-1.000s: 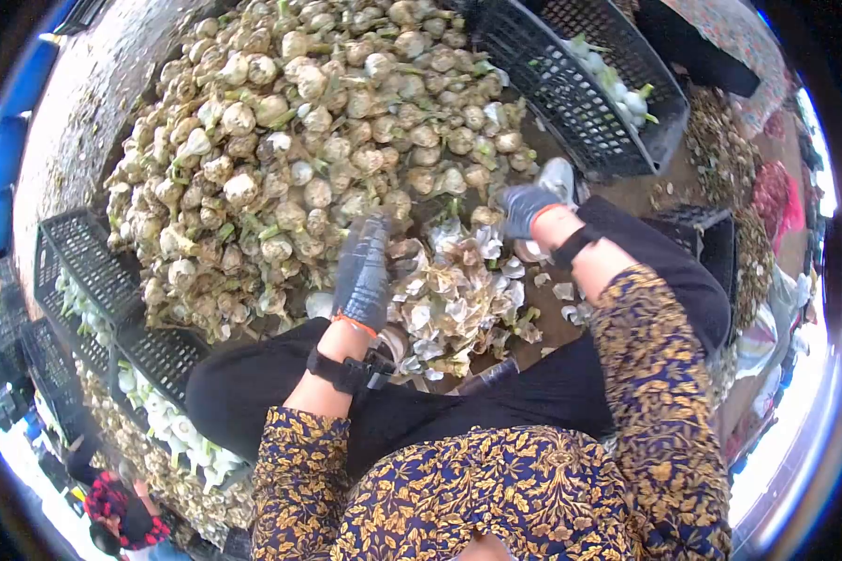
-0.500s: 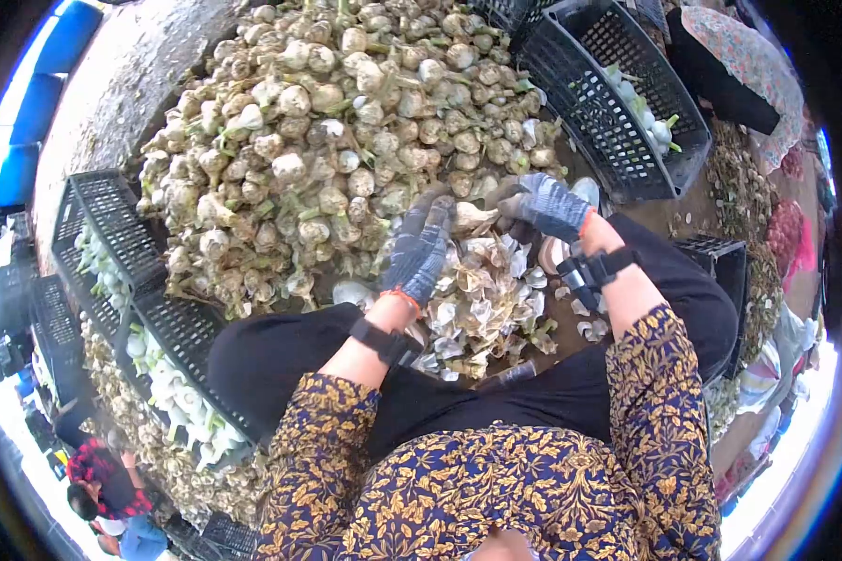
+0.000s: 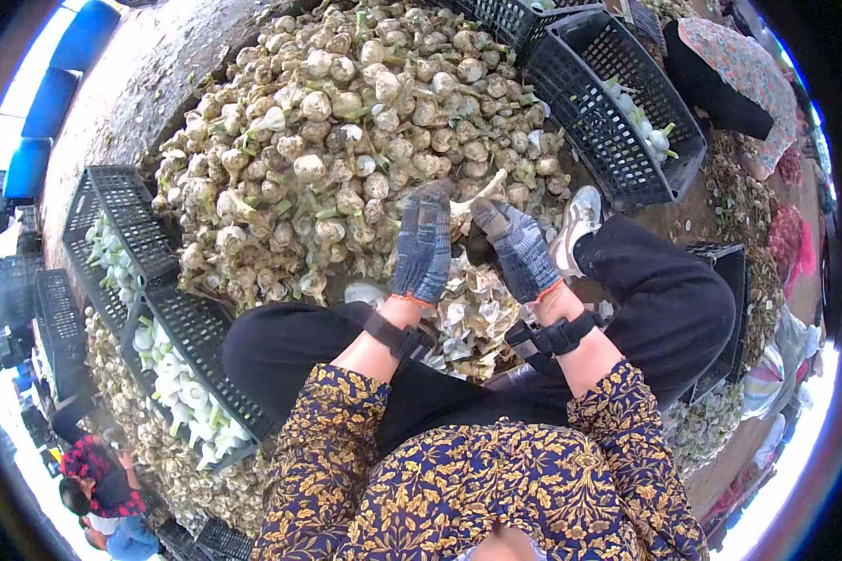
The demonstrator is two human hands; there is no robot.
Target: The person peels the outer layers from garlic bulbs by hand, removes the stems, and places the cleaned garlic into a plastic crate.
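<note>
Both my hands wear grey knitted gloves with dark, soiled fingers. My left hand (image 3: 423,241) is closed at the near edge of the garlic heap, its fingers on a garlic bulb (image 3: 480,193) whose pale stem points up and right. My right hand (image 3: 515,247) is closed too, its bent fingertips against the same bulb just below the stem. Part of the bulb is hidden behind the gloves. Beneath my wrists, between my legs, lies a pile of papery garlic skins (image 3: 468,323). The large heap of soiled garlic bulbs (image 3: 337,140) spreads out ahead.
Black plastic crates stand on both sides: one on the left (image 3: 192,341) holds cleaned white garlic, and one at upper right (image 3: 594,122) holds several bulbs. My shoe (image 3: 578,224) is beside the heap. Other people sit at upper right (image 3: 739,84) and lower left (image 3: 103,481).
My right hand has swung inward and slightly down, closer to my left. The bulb has turned, and its stem now points up and right. The view has shifted a little.
</note>
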